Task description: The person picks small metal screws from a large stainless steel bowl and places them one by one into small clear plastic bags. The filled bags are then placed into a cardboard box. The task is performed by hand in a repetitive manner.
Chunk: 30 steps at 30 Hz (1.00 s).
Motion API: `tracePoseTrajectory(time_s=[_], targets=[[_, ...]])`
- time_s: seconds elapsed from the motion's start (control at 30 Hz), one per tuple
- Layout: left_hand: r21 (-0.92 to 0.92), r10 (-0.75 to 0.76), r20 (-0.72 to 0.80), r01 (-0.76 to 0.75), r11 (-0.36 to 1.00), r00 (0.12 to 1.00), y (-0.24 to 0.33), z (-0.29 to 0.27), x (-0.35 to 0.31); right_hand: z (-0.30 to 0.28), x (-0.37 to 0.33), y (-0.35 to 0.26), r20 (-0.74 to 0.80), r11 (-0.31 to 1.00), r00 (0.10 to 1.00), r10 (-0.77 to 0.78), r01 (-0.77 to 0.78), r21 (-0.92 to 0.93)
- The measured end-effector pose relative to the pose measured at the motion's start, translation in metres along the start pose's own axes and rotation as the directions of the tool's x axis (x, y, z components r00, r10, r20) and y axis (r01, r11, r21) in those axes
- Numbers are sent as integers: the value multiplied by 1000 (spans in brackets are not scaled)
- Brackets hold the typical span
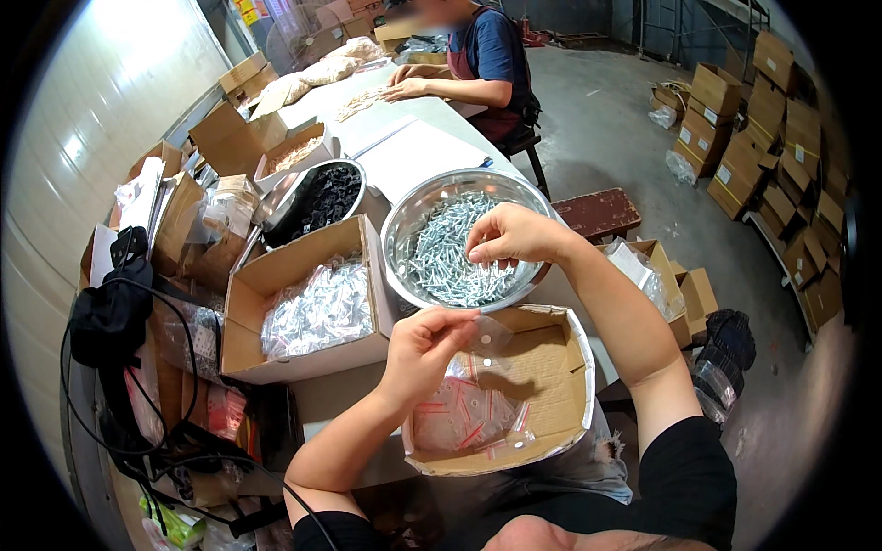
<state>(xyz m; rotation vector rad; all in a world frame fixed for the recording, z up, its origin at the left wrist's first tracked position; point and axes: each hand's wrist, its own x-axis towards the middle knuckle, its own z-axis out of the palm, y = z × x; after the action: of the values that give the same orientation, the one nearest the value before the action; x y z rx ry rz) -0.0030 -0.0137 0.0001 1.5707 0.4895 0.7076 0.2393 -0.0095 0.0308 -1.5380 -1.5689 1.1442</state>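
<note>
A large steel bowl (393, 262) full of silvery screws (446, 253) stands in front of me. Over its right side is my right hand (519, 234), fingers curled together in a pinch. Whatever is between those fingertips cannot be made out against the screws. Just below the bowl's near rim, my left hand (424, 354) pinches the edge of a small clear plastic bag (492, 338). That bag hangs above an open cardboard tray (551, 404), where several flat clear bags with red strips (464, 413) lie at the left.
Left of the bowl, a carton (303, 369) holds filled clear packets (322, 308). Behind it is a container of black parts (326, 193). A co-worker (496, 64) handles small pale pieces (363, 103) across the table. Stacked cartons (717, 92) line the right; a black cable (193, 358) hangs at left.
</note>
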Motion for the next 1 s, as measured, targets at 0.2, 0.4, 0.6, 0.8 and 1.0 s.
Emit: tracePoseTrajectory(time_s=[0.2, 0.4, 0.6, 0.8, 1.0], targets=[[73, -58, -3, 58, 996, 998, 11, -1, -6, -3, 3, 9, 36, 983, 997, -69, 62, 172], [-38, -7, -15, 6, 999, 1000, 6, -3, 0, -3, 2, 8, 64, 973, 995, -75, 59, 225], [-92, -159, 80, 166, 982, 984, 10, 3, -2, -2, 10, 31, -60, 828, 988, -142, 85, -554], [-30, -115, 3, 115, 993, 993, 13, -6, -3, 14, 3, 8, 70, 680, 990, 121, -31, -733], [-239, -121, 38, 126, 963, 992, 1, -4, 5, 7, 5, 25, 237, 747, 971, 20, 143, -649]])
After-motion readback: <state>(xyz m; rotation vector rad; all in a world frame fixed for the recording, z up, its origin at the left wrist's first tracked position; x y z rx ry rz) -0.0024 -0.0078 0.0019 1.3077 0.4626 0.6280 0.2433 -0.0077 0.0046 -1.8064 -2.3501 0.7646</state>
